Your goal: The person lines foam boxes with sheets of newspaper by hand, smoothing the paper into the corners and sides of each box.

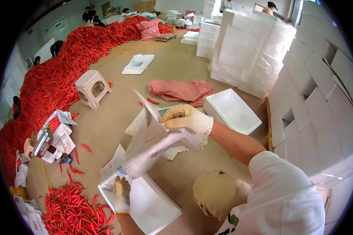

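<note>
My right hand (188, 119), in a cream work glove with dark grip dots, pinches a sheet of newspaper (145, 143) by its upper edge. The sheet hangs bent over a white foam box (157, 203) and is partly blurred. Inside the near left end of that box, my left hand (122, 194), gloved alike, lies with fingers stretched against paper lining (114, 164) that rises above the rim. Behind the right hand, more newspapers (174, 152) lie on the floor, partly hidden by the held sheet.
A second foam box (233, 111) stands beyond my right arm, near a pink sack (182, 91). Red chili peppers form a small pile (72, 207) and a long heap (59, 74) on the left, near a plastic stool (92, 88). White boxes (310, 109) are stacked along the right.
</note>
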Available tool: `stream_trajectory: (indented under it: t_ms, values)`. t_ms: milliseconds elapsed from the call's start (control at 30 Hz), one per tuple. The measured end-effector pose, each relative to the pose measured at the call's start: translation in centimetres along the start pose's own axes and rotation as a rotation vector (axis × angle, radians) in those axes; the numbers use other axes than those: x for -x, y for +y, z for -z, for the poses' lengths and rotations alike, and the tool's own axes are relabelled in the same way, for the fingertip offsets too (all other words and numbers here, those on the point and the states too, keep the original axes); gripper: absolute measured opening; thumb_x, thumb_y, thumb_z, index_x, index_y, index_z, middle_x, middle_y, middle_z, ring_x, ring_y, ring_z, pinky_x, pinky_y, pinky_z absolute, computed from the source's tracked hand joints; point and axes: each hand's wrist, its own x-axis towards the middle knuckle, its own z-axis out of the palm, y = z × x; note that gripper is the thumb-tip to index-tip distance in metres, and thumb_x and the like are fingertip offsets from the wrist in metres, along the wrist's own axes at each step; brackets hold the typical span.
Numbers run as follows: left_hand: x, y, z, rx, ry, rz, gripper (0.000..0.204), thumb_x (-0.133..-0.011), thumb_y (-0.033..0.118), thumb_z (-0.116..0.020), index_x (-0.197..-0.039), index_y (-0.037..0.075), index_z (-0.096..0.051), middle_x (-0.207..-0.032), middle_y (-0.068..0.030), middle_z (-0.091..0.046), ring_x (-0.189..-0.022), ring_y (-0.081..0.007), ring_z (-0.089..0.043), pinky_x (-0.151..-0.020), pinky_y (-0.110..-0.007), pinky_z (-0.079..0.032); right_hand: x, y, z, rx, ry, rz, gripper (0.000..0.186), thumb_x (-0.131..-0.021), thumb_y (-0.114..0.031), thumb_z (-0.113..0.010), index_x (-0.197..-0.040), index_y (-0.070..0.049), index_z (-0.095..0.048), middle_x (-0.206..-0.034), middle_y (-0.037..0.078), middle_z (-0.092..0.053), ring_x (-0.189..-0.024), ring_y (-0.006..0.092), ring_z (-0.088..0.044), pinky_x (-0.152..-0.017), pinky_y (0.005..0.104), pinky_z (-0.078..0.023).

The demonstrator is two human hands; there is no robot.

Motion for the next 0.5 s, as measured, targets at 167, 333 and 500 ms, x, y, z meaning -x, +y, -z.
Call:
stream_trajectory:
  t_ms: [167,333,500]
  values:
    - [1.1,2.6,-3.4,0.115,-0.172,-0.112,0.091,-0.097,0.052,-0.077,-0.164,0.006,-0.035,-0.162,-0.0108,-0.046,-0.147,-0.0301,-0.048,-0.118,-0.049,-0.046,1.5,-5.5,-2.0,0.047,-0.229,0.279,0.023,-0.095,-0.012,-0.08,-0.116,-0.002,-0.079,-0.111,0.002,-0.077,-0.104,0.0092,-0.068,-0.093,0.0282,-0.054]
    - [6.3,9.2,0.5,-0.052,0.082,-0.357,0.051,-0.1,0.029,-0.073,-0.14,-0.001,-0.063,-0.13,-0.0102,-0.071,-0.121,-0.0238,-0.067,-0.112,-0.04,-0.051,0.2,-10.1,-8.0,0.376,-0.372,0.319,0.03,-0.096,-0.016,-0.081,-0.123,-0.002,-0.077,-0.113,0.005,-0.078,-0.105,0.0118,-0.069,-0.093,0.0294,-0.055]
    - [9.2,12.7,2.5,-0.068,0.078,-0.381,0.046,-0.099,0.036,-0.078,-0.129,0.002,-0.072,-0.116,-0.0002,-0.072,-0.105,-0.0126,-0.065,-0.097,-0.033,-0.052,-3.4,-5.1,-6.6,0.259,-0.23,0.063,0.044,-0.099,-0.021,-0.071,-0.135,0.003,-0.066,-0.124,0.004,-0.069,-0.107,0.0128,-0.063,-0.094,0.0303,-0.052]
